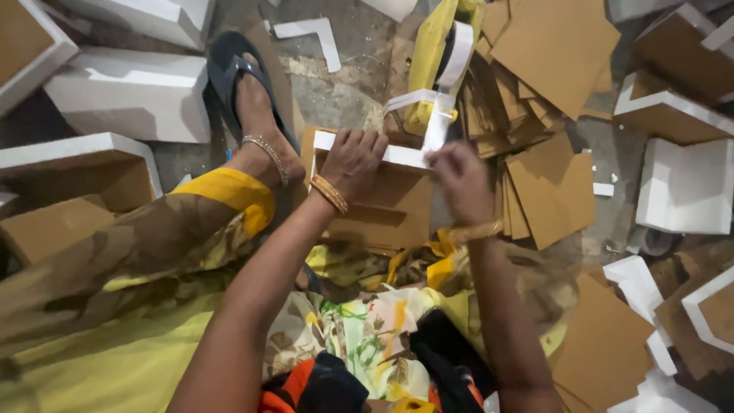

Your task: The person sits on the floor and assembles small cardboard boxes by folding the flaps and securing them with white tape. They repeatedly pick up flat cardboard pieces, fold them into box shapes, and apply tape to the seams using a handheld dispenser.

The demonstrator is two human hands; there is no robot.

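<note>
**Taping a board box on a littered floor**

Grey concrete floor (pixel 336 92) fills the view, strewn with white-edged box parts and brown board. Finished white boxes (pixel 134 92) lie at upper left, more white corners (pixel 684 187) sit at right, and a loose pile of brown sheets (pixel 535 69) fans out at upper right, close enough to reach without rising. The person sits low, one leg in patterned cloth stretched forward, the foot (pixel 260 107) in a dark sandal resting just beside the work.

Between the knees lies the box (pixel 382 206), a brown board tray with a white strip along its far edge. It sits right before the body, which seems to let both hands press down on it.

The left hand (pixel 353 160) lies flat over the far-left corner of the box, fingers curled over the white edge, apparently pinning it. The right hand (pixel 459 180) is closed, its fingertips pinching the white tape (pixel 437 126) where it meets the box edge. The tape runs up and away toward a yellow holder (pixel 428 61) leaning just behind the box, so the strip stays taut as it is laid. Gold bangles (pixel 329 193) ring both wrists.
</note>
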